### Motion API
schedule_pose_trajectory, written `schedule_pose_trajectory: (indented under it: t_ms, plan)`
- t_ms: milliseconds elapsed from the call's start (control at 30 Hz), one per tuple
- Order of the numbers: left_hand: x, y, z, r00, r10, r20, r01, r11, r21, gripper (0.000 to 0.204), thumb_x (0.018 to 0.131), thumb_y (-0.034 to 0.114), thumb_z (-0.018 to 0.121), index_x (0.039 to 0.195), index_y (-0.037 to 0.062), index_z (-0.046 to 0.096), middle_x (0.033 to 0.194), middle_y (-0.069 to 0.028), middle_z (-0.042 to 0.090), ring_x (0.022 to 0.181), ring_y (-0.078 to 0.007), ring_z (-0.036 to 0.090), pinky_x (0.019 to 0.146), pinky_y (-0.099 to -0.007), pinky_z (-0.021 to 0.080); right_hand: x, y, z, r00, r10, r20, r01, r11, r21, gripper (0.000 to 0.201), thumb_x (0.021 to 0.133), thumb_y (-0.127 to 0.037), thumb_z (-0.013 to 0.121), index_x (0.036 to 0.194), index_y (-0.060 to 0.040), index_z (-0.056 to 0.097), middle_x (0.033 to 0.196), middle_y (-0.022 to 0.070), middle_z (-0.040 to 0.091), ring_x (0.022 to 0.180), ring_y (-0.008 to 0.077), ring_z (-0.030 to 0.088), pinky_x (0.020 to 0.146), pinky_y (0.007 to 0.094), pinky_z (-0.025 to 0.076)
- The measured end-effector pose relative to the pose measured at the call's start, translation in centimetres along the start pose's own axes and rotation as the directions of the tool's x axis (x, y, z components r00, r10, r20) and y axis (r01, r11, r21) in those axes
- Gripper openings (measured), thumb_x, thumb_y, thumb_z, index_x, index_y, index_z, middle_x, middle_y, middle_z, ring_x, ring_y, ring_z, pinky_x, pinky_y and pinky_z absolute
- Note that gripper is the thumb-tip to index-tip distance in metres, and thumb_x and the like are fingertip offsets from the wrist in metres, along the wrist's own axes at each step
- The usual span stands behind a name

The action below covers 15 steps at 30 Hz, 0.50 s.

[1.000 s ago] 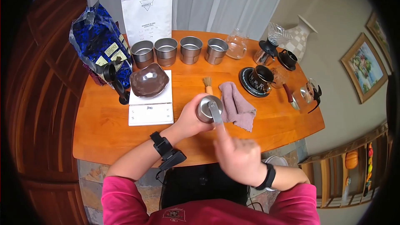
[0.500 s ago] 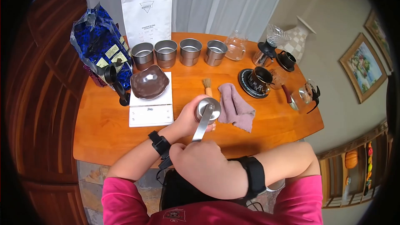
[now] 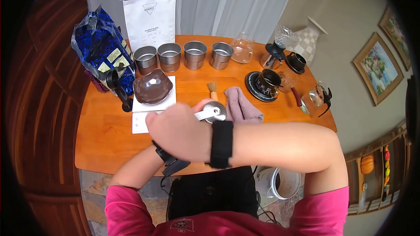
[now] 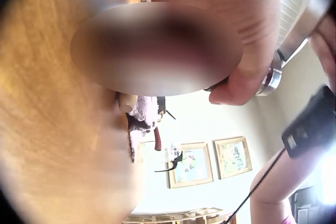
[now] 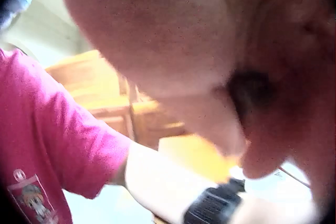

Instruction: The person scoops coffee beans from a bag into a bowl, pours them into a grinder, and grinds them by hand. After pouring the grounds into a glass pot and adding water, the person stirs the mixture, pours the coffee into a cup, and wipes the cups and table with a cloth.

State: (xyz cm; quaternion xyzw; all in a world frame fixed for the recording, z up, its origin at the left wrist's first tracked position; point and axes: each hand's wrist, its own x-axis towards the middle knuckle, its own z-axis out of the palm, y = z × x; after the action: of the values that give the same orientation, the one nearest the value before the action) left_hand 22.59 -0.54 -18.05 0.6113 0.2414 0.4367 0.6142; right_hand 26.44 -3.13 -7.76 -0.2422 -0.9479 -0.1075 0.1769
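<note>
A steel hand coffee grinder (image 3: 217,118) stands upright over the table's front half, its crank arm (image 3: 202,115) pointing left. The left hand (image 3: 201,104) grips the grinder's body, mostly hidden behind the right arm in the head view. The right hand (image 3: 178,131) is closed round the crank's outer end, with the knob hidden inside it. That forearm crosses in front of the grinder. In the left wrist view the left hand (image 4: 254,30) wraps the body, partly behind a blurred patch. Beyond the grinder lie a brush (image 3: 212,90) and a mauve cloth (image 3: 241,106).
A brown bowl (image 3: 153,87) sits on a white scale (image 3: 140,124) at left. Several steel cups (image 3: 194,56) line the back before a white bag (image 3: 151,17); a blue bag (image 3: 103,46) stands left. A black cup (image 3: 267,82) on its saucer and glass servers (image 3: 311,99) are at right.
The right hand has swung the crank round from the grinder's front right, past the front, to its left. The left hand still holds the grinder in nearly the same place.
</note>
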Motion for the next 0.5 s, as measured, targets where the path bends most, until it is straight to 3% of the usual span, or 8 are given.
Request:
schedule_pose_trajectory:
  t_ms: [67,133,200,267,300,333,500]
  plan:
    - [0.3,0.3,-0.3,0.992,-0.035,0.124,0.035,0.999,0.005,0.035,0.071,0.007,0.068,0.103,0.0035,0.053,0.084,-0.0038,0.061,0.073,-0.0113,0.058,0.062,-0.0256,0.047,1.4,1.0,1.8,0.999,0.051,0.015,-0.048,0.989,-0.140,0.019,0.065,-0.008,0.060,0.081,0.0000,0.056,0.062,0.0109,0.062,0.058,0.0262,0.063,0.049,0.0340,0.049]
    - [0.5,0.4,-0.8,0.981,-0.037,0.193,0.023,0.997,0.072,0.033,0.071,0.008,0.068,0.101,0.0027,0.055,0.082,-0.0046,0.062,0.070,-0.0119,0.060,0.059,-0.0265,0.048,2.7,3.0,0.8,0.973,0.032,0.227,-0.013,0.996,-0.086,0.018,0.068,-0.009,0.060,0.083,0.0009,0.057,0.068,0.0125,0.063,0.062,0.0268,0.065,0.050,0.0355,0.049]
    - [0.4,0.6,-1.0,0.984,-0.011,0.177,-0.009,0.994,0.111,0.031,0.070,0.008,0.069,0.099,0.0019,0.056,0.080,-0.0054,0.064,0.068,-0.0126,0.061,0.056,-0.0274,0.049,4.1,4.9,-0.3,0.913,0.078,0.400,-0.064,0.997,-0.048,0.017,0.073,-0.012,0.059,0.084,0.0017,0.057,0.074,0.0145,0.065,0.068,0.0277,0.065,0.052,0.0371,0.050]
    - [0.4,0.2,-0.9,0.995,0.073,0.069,-0.081,0.990,0.118,0.043,0.066,0.008,0.069,0.105,0.0025,0.052,0.086,-0.0052,0.062,0.076,-0.0126,0.060,0.064,-0.0276,0.049,4.8,7.0,-0.8,0.840,0.154,0.520,-0.183,0.983,0.004,0.020,0.080,-0.017,0.055,0.087,0.0010,0.059,0.080,0.0160,0.065,0.076,0.0301,0.065,0.059,0.0391,0.051]
    - [0.5,-0.1,-0.9,0.993,0.119,0.014,-0.120,0.985,0.126,0.048,0.064,0.007,0.070,0.107,0.0028,0.049,0.089,-0.0052,0.061,0.080,-0.0127,0.059,0.069,-0.0277,0.049,5.0,7.8,-0.6,0.812,0.213,0.544,-0.232,0.972,-0.034,0.023,0.082,-0.020,0.053,0.089,0.0012,0.059,0.081,0.0157,0.065,0.078,0.0303,0.064,0.064,0.0389,0.050]
    - [0.7,-1.3,-1.2,0.998,0.047,0.052,-0.052,0.995,0.081,0.056,0.063,0.006,0.070,0.113,0.0033,0.045,0.095,-0.0053,0.059,0.086,-0.0133,0.058,0.074,-0.0271,0.048,5.1,8.5,-0.8,0.781,0.268,0.565,-0.281,0.957,-0.066,0.024,0.082,-0.021,0.053,0.088,0.0014,0.059,0.081,0.0159,0.065,0.078,0.0308,0.064,0.064,0.0393,0.050]
    - [0.0,0.9,-1.5,0.999,-0.036,0.006,0.036,0.999,0.029,0.060,0.063,0.005,0.070,0.116,0.0044,0.042,0.097,-0.0060,0.056,0.082,-0.0120,0.057,0.068,-0.0267,0.048,2.0,14.0,-2.2,0.680,0.458,0.573,-0.494,0.863,-0.103,0.025,0.084,-0.022,0.047,0.080,-0.0001,0.060,0.076,0.0177,0.062,0.075,0.0312,0.062,0.064,0.0401,0.048]
